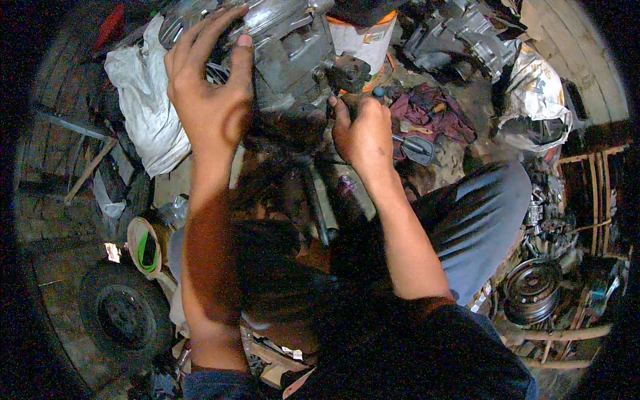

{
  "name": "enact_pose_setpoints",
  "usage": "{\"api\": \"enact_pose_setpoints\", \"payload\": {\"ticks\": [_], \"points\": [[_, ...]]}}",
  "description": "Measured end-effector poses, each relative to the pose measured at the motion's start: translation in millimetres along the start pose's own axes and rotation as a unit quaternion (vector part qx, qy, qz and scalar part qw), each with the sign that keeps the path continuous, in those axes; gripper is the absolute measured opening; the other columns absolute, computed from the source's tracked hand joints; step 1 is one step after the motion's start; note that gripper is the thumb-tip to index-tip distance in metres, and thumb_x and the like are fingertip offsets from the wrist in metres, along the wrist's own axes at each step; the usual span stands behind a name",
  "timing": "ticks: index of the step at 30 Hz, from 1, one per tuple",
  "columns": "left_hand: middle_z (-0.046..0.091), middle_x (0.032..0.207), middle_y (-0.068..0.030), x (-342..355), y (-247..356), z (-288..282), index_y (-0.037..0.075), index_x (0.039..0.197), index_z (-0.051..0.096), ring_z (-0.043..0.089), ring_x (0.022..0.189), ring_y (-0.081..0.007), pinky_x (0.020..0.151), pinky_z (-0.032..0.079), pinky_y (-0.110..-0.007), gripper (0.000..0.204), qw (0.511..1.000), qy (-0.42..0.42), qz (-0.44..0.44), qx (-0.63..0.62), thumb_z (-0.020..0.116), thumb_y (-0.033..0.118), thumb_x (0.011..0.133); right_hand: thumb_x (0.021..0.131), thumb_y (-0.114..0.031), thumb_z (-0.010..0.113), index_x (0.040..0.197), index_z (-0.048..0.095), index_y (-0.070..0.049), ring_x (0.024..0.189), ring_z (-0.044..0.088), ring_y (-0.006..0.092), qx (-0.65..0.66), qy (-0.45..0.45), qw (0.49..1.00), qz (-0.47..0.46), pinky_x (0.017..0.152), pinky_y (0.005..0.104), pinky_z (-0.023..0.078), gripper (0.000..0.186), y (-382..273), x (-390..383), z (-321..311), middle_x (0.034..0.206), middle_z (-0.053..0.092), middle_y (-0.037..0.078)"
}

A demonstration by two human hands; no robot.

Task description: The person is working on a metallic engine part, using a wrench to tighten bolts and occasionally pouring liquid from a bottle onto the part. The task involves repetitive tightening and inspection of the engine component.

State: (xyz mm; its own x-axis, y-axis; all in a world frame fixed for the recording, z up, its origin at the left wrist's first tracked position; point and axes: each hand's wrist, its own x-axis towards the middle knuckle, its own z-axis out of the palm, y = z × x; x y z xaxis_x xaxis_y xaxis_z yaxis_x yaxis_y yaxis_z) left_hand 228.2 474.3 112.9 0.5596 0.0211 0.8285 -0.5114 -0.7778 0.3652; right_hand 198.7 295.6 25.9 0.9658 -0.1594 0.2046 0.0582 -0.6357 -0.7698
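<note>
A greasy grey metal machine casing (287, 73), like an engine or gearbox housing, stands in front of me at the top of the view. My left hand (210, 90) is at its left side, thumb and fingers stretched apart, and the fingertips reach over its upper part. To the right of the casing, my right hand (365, 137) is closed, its thumb pointing toward a dark round fitting (350, 72) on the casing's side. A dark blue rounded end (379, 92) shows at its curled fingers; the rest of what it holds is hidden.
Behind the fitting stands a white bucket (363, 43) with an orange rim. A dark red cloth (433, 113) lies right of my hand, near a dark flat-ended piece (419, 149). White sacks (143, 93) flank the work; another metal casing (460, 37), a tyre (127, 313) and a wheel rim (532, 290) lie around.
</note>
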Motion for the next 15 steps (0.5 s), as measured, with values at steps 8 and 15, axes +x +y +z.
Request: {"api": "enact_pose_setpoints", "payload": {"ticks": [8,15], "points": [[0.066,0.120,-0.0103,-2.2,-6.5,2.9,0.010,0.116,0.070,0.060,0.114,-0.0246,0.101,0.044,-0.036,0.028,1.000,0.006,-0.006,-0.021,0.068,0.018,0.089,0.090,-0.014,0.063,0.094,0.071,0.002,0.086,0.065,0.0433,-0.022,-0.101,0.992,-0.076,0.077,0.0457,0.051,0.018,18.9,-9.4,-12.7,0.084,0.065,0.029],[0.066,0.120,-0.0107,-0.2,-11.0,-0.4,0.010,0.116,0.070,0.059,0.116,-0.0242,0.101,0.044,-0.036,0.027,0.999,0.004,0.040,0.005,0.068,0.016,0.089,0.093,-0.004,0.055,0.098,0.059,0.004,0.084,0.064,0.0451,0.100,0.036,0.993,-0.056,0.077,0.0448,0.049,0.010,13.3,-32.0,-5.5,0.083,0.064,0.025]]}}
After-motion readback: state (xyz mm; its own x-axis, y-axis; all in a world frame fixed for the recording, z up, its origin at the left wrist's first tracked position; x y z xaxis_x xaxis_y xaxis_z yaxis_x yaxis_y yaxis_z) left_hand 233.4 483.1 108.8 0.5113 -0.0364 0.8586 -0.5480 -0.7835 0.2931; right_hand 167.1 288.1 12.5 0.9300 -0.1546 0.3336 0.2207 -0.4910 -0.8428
